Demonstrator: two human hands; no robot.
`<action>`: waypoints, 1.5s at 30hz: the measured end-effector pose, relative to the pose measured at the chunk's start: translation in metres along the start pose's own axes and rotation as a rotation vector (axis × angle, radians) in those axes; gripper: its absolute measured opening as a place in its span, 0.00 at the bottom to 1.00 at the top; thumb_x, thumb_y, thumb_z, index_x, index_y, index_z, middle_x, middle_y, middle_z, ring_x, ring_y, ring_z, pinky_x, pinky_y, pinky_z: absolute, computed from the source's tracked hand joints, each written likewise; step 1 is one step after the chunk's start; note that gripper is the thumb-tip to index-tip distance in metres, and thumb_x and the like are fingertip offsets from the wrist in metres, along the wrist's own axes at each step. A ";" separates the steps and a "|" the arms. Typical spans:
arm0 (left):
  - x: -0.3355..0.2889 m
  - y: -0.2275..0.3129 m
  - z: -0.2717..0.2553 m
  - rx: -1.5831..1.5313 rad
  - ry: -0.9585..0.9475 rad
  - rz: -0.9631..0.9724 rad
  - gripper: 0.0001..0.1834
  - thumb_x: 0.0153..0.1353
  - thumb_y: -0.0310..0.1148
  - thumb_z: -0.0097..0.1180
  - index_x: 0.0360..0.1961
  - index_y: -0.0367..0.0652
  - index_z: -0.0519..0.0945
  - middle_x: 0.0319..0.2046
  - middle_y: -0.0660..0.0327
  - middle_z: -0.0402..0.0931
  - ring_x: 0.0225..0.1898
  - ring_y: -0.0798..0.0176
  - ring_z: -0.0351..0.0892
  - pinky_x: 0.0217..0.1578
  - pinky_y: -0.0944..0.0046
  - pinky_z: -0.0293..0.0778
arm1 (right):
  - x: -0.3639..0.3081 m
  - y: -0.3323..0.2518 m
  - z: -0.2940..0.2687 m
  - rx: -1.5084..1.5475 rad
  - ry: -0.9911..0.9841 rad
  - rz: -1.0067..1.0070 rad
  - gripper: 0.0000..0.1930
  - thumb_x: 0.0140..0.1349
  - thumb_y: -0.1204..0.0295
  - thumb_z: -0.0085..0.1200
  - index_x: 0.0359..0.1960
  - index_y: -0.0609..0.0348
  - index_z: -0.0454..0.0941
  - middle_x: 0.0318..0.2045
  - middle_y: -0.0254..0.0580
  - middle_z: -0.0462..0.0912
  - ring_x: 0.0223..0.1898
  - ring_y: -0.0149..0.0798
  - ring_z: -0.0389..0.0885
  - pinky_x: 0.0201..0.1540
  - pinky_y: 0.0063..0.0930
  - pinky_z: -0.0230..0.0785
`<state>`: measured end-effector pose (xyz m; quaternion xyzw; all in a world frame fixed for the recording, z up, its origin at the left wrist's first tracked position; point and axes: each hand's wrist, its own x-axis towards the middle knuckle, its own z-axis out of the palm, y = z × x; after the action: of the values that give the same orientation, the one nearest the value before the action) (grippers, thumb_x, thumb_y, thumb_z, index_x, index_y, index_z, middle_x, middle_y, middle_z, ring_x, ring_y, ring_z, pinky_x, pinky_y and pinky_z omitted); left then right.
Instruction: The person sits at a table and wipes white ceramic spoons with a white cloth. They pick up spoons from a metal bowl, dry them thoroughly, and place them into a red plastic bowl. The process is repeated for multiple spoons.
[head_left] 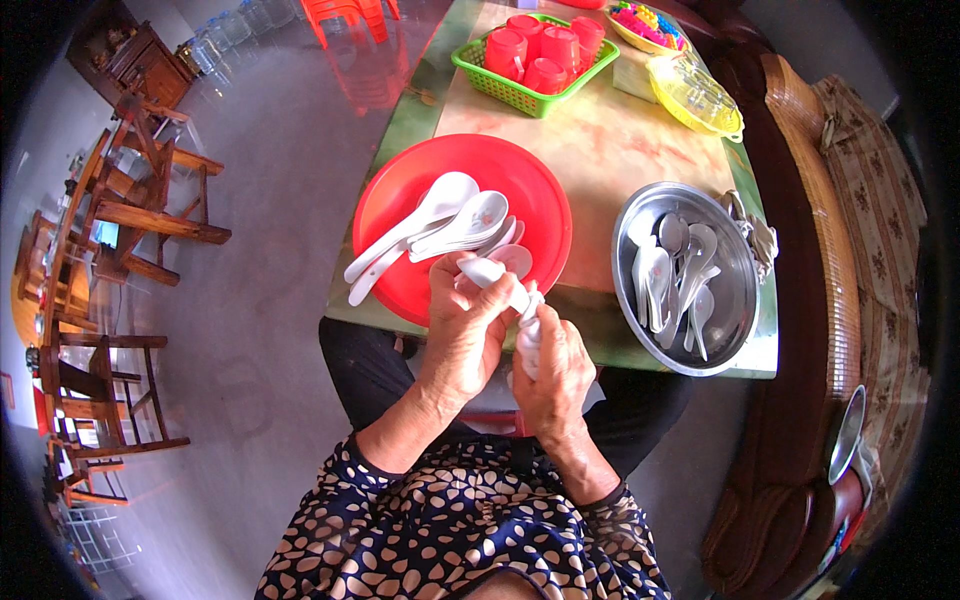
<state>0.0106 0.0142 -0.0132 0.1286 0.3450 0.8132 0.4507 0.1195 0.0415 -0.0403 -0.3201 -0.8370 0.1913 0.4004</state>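
My left hand (458, 332) is closed round a white spoon (482, 270), just off the near rim of a red round tray (400, 185). Close beside it, my right hand (556, 362) grips a bunched white cloth (529, 338) against the spoon's other end. Much of the spoon is hidden by my fingers and the cloth. Several white spoons (470, 215) lie heaped in the tray, some with long handles. To the right, a steel oval basin (735, 325) holds several more spoons (655, 280), white and metallic.
A green basket (500, 90) of red cups (562, 48) stands on the far table. Yellow baskets (690, 110) are behind it to the right. Crumpled cloth (762, 245) lies at the basin's right. A wooden sofa (800, 300) flanks the table; wooden chairs (160, 215) stand left.
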 end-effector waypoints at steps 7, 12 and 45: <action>0.008 -0.001 -0.012 0.192 -0.320 0.060 0.21 0.66 0.49 0.45 0.50 0.44 0.67 0.39 0.56 0.72 0.41 0.61 0.74 0.47 0.55 0.74 | 0.003 0.006 -0.027 0.765 -0.358 0.527 0.08 0.58 0.75 0.50 0.38 0.63 0.73 0.22 0.40 0.77 0.24 0.28 0.76 0.26 0.25 0.68; 0.003 -0.007 -0.013 -0.007 -0.342 0.059 0.25 0.66 0.57 0.38 0.43 0.44 0.68 0.31 0.59 0.69 0.34 0.63 0.71 0.39 0.60 0.71 | -0.003 0.004 -0.021 0.989 -0.411 0.666 0.11 0.60 0.68 0.53 0.39 0.62 0.74 0.28 0.30 0.76 0.29 0.21 0.69 0.32 0.16 0.62; 0.000 0.000 -0.016 -0.006 -0.249 -0.335 0.27 0.68 0.55 0.35 0.48 0.39 0.69 0.40 0.59 0.73 0.44 0.65 0.74 0.48 0.64 0.70 | 0.029 -0.002 -0.034 0.137 -0.250 -0.263 0.17 0.42 0.81 0.59 0.39 0.62 0.79 0.46 0.39 0.76 0.37 0.44 0.74 0.38 0.31 0.73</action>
<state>0.0022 0.0074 -0.0249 0.1673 0.3007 0.7057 0.6194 0.1315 0.0621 -0.0022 -0.1535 -0.8999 0.2323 0.3358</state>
